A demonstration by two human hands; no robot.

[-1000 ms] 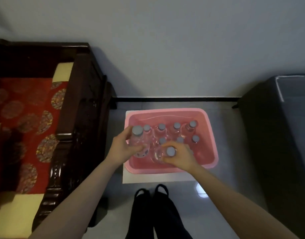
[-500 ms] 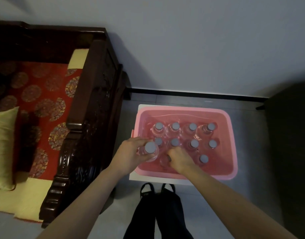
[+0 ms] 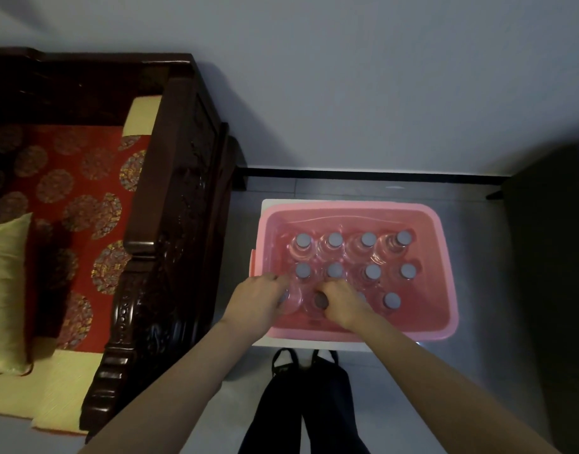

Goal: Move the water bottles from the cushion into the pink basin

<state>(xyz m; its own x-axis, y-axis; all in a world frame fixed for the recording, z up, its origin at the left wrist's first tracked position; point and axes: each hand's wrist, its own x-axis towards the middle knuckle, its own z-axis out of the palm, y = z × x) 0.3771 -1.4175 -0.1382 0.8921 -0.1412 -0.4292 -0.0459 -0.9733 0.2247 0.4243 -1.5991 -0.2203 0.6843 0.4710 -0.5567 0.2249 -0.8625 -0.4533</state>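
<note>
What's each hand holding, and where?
Left hand grips the corner bottle round its upper part; right hand grips the neighbouring bottle by the neck. Both sit in the pink basin.

- The front-left bottle (image 3: 294,301) has its cap mostly hidden by the left hand (image 3: 258,299).
- The second bottle (image 3: 314,310) is partly covered by the right hand (image 3: 342,301), the third bottle (image 3: 361,296) almost wholly.
- The pillow (image 3: 6,290) and cabinet (image 3: 550,257) are cut off by the edges.

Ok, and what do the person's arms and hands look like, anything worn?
The left forearm and right forearm are bare to the frame edge, with no sleeves showing. The left hand and right hand wear no gloves. No watch, bracelet or ring is visible in this dim view.
</note>
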